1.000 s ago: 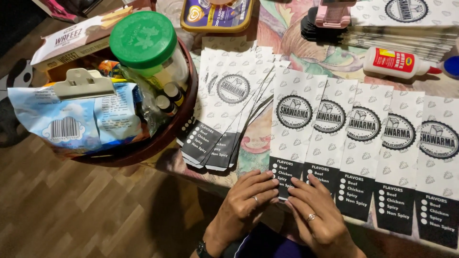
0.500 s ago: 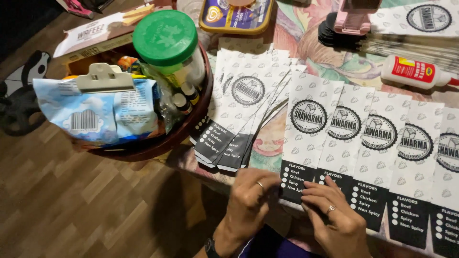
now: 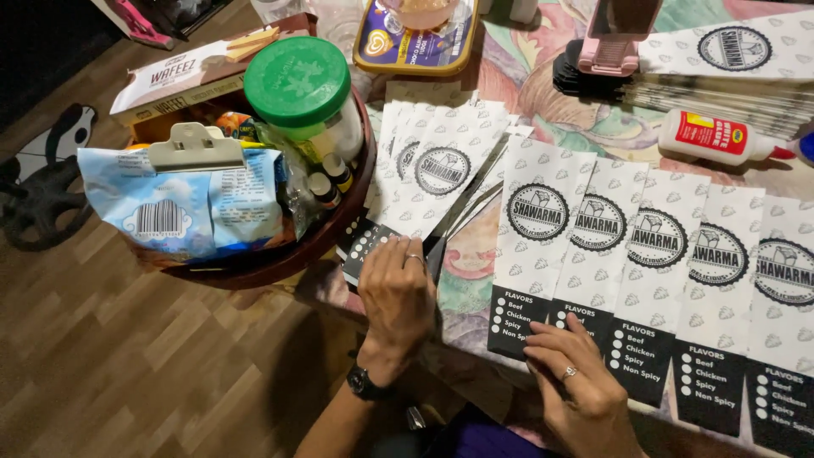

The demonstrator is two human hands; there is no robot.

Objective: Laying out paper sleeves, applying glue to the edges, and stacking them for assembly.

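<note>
Fanned paper sleeves (image 3: pixel 437 174) lie under the left hand (image 3: pixel 396 293), fingers loosely curled on their dark ends; right hand (image 3: pixel 581 386) rests flat, gripping nothing, on the overlapping row of sleeves (image 3: pixel 644 246).

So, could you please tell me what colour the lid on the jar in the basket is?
Green; the lid shows best in the head view.

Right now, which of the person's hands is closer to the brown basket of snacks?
Left. The left hand rests on the fanned stack of paper bags just beside the brown basket. The right hand lies farther off, on the row of printed bags.
</note>
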